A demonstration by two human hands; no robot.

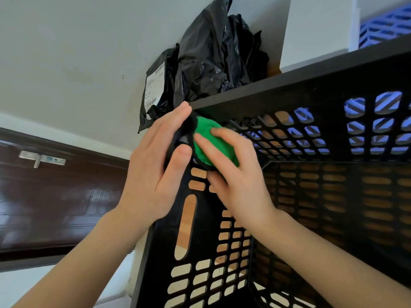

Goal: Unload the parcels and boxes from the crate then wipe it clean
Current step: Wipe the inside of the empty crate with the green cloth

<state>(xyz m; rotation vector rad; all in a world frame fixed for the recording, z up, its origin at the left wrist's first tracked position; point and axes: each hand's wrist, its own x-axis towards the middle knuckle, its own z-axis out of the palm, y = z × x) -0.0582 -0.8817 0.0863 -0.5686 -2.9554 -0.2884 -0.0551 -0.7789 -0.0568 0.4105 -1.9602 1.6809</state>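
A black slotted plastic crate [307, 90] fills the right and lower view, and I see nothing inside it. My left hand [158, 172] grips the crate's upper left corner, thumb inside and fingers along the outside of the rim. My right hand [233, 174] is inside the crate and presses a green cloth [211, 138] against that same corner, fingers spread over the cloth. Black plastic parcels [211, 58] stand outside the crate behind its far rim, against the wall. One flat parcel [155, 90] carries a white shipping label.
A white box [318, 32] stands behind the far rim on the right. A blue slotted crate [384, 25] shows at the top right and through the black crate's holes. A dark wooden door with a metal latch [42, 158] is at the left. Wood shows beneath the crate.
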